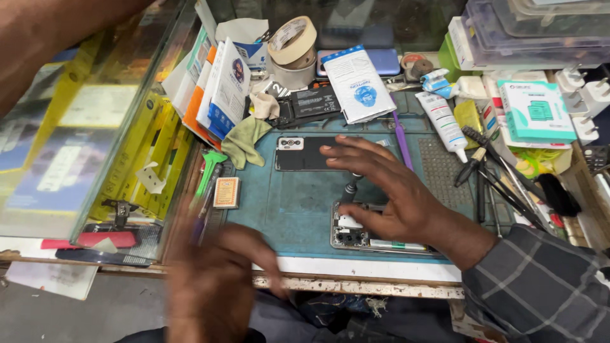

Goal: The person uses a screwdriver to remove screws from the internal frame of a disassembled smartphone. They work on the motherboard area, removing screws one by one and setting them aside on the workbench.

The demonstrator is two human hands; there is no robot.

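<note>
My right hand [394, 190] is spread over the blue work mat [292, 203]. Under its fingers a small dark screwdriver [349, 188] stands upright, its tip on an opened phone [356, 236] whose inner parts show, and the thumb rests beside that phone. The phone's black back cover [302, 154] with its camera block lies just beyond the fingertips. My left hand [216, 279] is blurred at the mat's near left corner, fingers apart, with nothing in it.
A glass case [95, 127] stands at the left, with another person's arm [44, 38] over it. Tweezers and tools [495, 181], a glue tube [443, 121], tape rolls [292, 44], boxes and a green cloth [244, 141] crowd the mat's edges. Chargers [581, 95] lie at the right.
</note>
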